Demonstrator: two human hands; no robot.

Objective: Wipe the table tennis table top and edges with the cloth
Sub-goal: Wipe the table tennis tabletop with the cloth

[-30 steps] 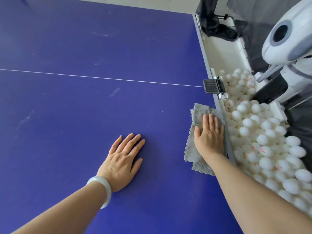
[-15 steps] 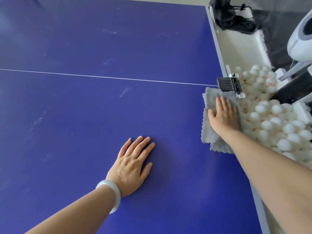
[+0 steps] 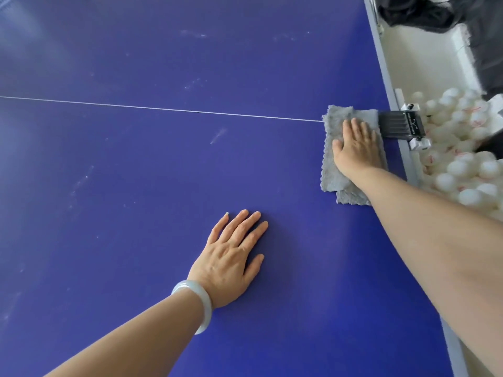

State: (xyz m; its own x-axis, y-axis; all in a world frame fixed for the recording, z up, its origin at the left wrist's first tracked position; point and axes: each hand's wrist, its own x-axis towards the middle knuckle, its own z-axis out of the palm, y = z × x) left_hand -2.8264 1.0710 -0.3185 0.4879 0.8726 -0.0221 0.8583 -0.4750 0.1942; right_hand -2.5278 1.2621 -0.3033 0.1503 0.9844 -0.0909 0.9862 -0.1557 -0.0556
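Blue bench (image 3: 136,186), head view, all places taken from the black clamp (image 3: 400,127) fixed on the right edge of the bench.

- Far left of the clamp: pale smudges and streaks on the blue surface, one short streak (image 3: 217,136) about midway across.
- A thin white line (image 3: 163,108) runs from the left border of the view towards the clamp and ends at the far left corner of the cloth.
- Left of the clamp and well nearer the viewer: left hand (image 3: 231,257), palm down on bare bench, fingers straight and slightly spread, holding nothing. A pale translucent bangle (image 3: 201,303) sits on that wrist.
- Just left of the clamp: grey cloth (image 3: 333,172), folded, lying flat on the bench. Its far right corner meets the clamp's left end; its near end reaches back under the forearm.
- On the cloth: right hand (image 3: 356,145), palm down, fingers straight and close together, pointing away from the viewer, thumb out to the left. It presses flat on the cloth rather than gripping it; the fingertips lie near the cloth's far edge.
- Under the clamp: the grey edge strip (image 3: 405,159) of the bench, apart from the cloth by a narrow band of blue.
- Right of the clamp: a heap of white table tennis balls (image 3: 462,170), some with red marks, beside the bench.
- Beyond the clamp, top right: black fabric (image 3: 408,12), bunched.
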